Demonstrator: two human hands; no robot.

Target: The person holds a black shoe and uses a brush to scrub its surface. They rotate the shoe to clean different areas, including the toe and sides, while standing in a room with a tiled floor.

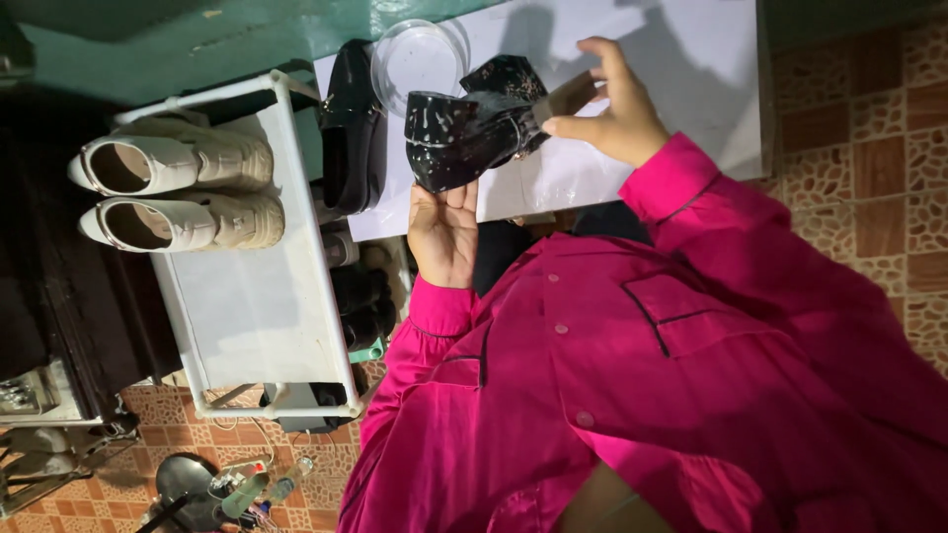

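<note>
Overhead, left hand (444, 232) cupping one black shoe (459, 138), right hand (607, 104) gripping brush (565, 99), two white shoes (178, 188) nearby

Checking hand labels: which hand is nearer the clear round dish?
Right. The right hand works beside the clear round dish; the left hand holds the black shoe farther below.
</note>
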